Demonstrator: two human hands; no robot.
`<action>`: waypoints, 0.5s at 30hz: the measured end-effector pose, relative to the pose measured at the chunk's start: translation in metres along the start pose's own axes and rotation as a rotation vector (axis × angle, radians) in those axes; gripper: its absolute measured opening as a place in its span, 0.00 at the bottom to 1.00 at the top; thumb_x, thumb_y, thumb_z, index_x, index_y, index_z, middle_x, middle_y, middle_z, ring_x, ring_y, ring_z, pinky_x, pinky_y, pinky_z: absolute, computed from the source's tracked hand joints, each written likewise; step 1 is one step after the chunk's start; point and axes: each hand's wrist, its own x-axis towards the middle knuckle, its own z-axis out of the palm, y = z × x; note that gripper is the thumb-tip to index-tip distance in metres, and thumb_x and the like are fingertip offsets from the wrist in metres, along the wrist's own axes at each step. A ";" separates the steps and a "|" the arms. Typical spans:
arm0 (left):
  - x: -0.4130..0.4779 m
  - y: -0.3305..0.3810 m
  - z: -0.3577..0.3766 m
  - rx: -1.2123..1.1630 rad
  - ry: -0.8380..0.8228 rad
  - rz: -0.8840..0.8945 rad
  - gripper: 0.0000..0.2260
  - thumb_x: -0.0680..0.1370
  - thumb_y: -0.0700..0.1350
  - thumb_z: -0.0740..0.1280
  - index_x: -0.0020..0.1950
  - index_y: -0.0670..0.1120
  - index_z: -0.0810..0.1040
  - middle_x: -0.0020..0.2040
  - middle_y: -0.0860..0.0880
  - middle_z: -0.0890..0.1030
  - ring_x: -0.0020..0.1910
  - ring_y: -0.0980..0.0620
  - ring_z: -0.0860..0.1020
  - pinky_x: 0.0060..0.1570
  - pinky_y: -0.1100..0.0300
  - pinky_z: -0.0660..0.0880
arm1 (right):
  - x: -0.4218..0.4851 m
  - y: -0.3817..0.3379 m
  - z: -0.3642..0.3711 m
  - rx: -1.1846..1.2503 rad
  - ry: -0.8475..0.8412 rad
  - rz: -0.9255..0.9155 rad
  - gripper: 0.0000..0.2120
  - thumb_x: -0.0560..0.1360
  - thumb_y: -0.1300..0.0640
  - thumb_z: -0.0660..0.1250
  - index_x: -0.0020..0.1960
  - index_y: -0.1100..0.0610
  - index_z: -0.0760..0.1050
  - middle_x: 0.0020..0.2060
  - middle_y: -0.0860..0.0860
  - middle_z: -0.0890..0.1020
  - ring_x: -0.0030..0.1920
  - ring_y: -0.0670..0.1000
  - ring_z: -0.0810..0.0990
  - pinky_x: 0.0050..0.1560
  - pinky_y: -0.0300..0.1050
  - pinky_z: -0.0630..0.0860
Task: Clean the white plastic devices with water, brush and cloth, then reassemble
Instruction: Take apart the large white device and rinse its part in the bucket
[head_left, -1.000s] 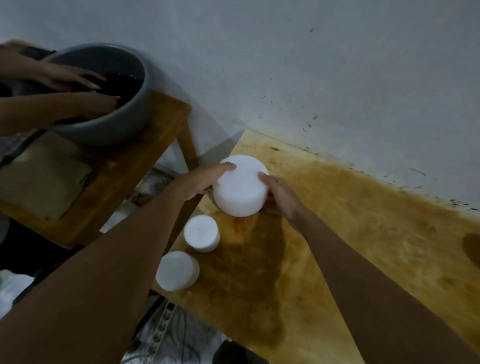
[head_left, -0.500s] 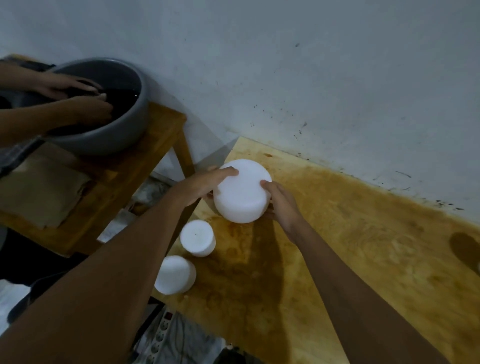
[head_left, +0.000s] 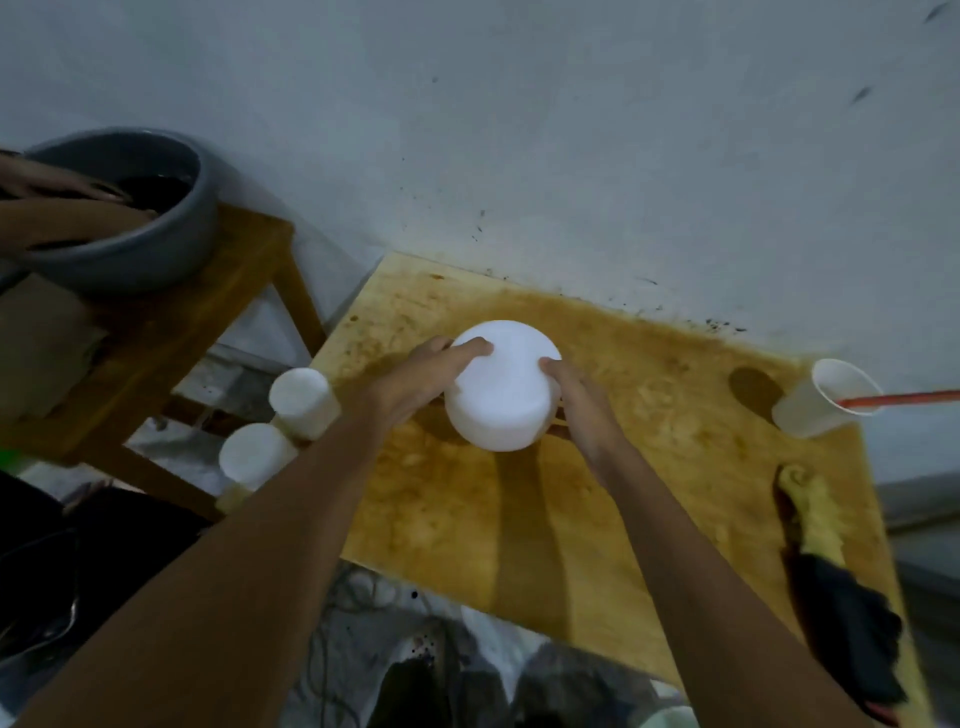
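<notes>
Large white device (head_left: 501, 387) directly between left hand (head_left: 415, 384) and right hand (head_left: 582, 410), both grasping its sides; axis vertical (contact with table (head_left: 649, 415) unclear).

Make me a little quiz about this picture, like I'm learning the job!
1. True or false: the left hand and the right hand both hold the big white cylinder.
2. How many small white cylinders stand at the left edge of the wooden table?
3. What sticks out of the plastic cup? A) an orange straw B) a spoon C) a pencil

Key: 1 true; 2 two; 3 A.
</notes>
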 end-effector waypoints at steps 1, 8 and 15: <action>-0.002 -0.004 0.009 -0.006 -0.006 -0.006 0.30 0.78 0.61 0.63 0.77 0.50 0.63 0.67 0.49 0.70 0.53 0.49 0.71 0.39 0.58 0.67 | -0.004 0.006 -0.006 -0.002 0.017 -0.008 0.09 0.80 0.45 0.61 0.57 0.45 0.74 0.57 0.49 0.79 0.55 0.53 0.79 0.55 0.56 0.80; -0.015 -0.050 0.070 0.074 -0.054 0.036 0.32 0.78 0.63 0.62 0.77 0.50 0.62 0.71 0.49 0.69 0.55 0.49 0.70 0.43 0.55 0.67 | -0.043 0.071 -0.034 -0.026 0.196 0.012 0.36 0.69 0.33 0.65 0.71 0.51 0.68 0.63 0.50 0.76 0.58 0.53 0.77 0.60 0.56 0.76; -0.003 -0.083 0.089 0.170 -0.093 0.210 0.30 0.78 0.64 0.61 0.74 0.50 0.65 0.67 0.50 0.73 0.56 0.48 0.75 0.43 0.56 0.73 | -0.052 0.116 -0.038 -0.025 0.311 -0.064 0.34 0.65 0.29 0.63 0.60 0.51 0.77 0.56 0.49 0.82 0.54 0.52 0.80 0.59 0.56 0.77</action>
